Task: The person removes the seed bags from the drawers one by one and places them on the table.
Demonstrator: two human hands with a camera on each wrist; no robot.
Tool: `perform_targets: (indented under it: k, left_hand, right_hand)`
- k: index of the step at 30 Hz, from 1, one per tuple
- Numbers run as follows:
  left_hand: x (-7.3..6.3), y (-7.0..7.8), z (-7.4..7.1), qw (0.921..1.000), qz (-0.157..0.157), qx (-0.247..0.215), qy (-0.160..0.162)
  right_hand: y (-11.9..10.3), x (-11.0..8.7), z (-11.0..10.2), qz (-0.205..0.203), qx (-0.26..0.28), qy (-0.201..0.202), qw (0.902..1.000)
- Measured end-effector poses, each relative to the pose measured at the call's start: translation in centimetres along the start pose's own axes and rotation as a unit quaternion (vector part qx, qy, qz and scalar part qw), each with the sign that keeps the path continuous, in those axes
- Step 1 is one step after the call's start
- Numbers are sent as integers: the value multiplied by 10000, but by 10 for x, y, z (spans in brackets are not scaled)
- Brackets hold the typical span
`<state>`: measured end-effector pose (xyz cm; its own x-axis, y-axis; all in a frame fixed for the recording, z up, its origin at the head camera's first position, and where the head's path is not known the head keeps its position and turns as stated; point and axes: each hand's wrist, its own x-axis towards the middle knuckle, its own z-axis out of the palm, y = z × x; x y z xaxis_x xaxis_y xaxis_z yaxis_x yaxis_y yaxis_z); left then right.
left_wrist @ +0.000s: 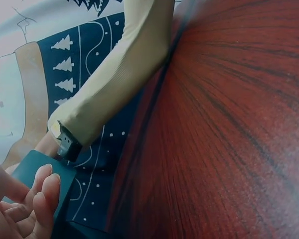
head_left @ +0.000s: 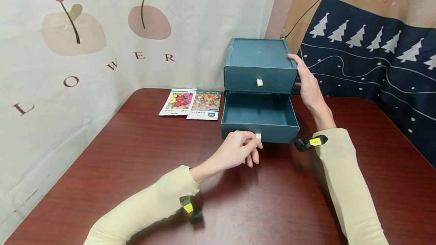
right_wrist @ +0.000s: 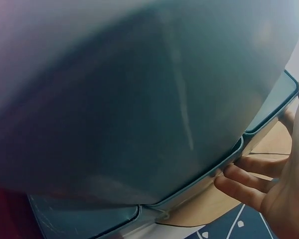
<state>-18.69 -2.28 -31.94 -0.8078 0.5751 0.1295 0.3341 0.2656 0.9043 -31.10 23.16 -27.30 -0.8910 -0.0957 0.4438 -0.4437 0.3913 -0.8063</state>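
Observation:
A teal two-drawer desktop organizer [head_left: 260, 52] stands toward the back of the table. Its lower drawer [head_left: 262, 133] is pulled well out, and the inside shows bare. At that drawer's front my left hand [head_left: 238, 147] pinches the small white pull tab [head_left: 258, 136] between thumb and index finger, the other fingers loosely bent below. The upper drawer [head_left: 238, 78] is closed, with its own white tab at the centre. Against the organizer's right side rests my right hand [head_left: 309, 86], fingers fairly straight, one fingertip on the top edge. The right wrist view shows its fingers [right_wrist: 241, 186] along the teal wall.
Left of the organizer, two flower seed packets [head_left: 178, 102] lie partly overlapped on the dark red wooden table [head_left: 136, 154]. A white printed curtain [head_left: 197, 18] hangs behind, and a navy cloth with white trees [head_left: 361, 59] hangs at the right.

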Motion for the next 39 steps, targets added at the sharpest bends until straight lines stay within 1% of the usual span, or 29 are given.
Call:
perform_targets:
  k: [5,14,18,28,39]
  left_hand:
    - [1,0,-2,10000,-46,-56,10]
    - [5,-3,-1,9993,-162,-283,194]
    - [8,-5,-2,9990,-145,-325,280]
    - [16,-9,-4,9992,-68,-227,328]
    - [23,-12,-6,9990,-108,-171,392]
  right_hand:
    - [0,0,1,14,-17,-3,10000]
    - [0,0,0,-6,-49,4,10000]
    - [0,1,0,-23,-46,5,10000]
    - [0,0,0,-1,46,-17,10000]
    - [1,1,0,18,60,-32,10000]
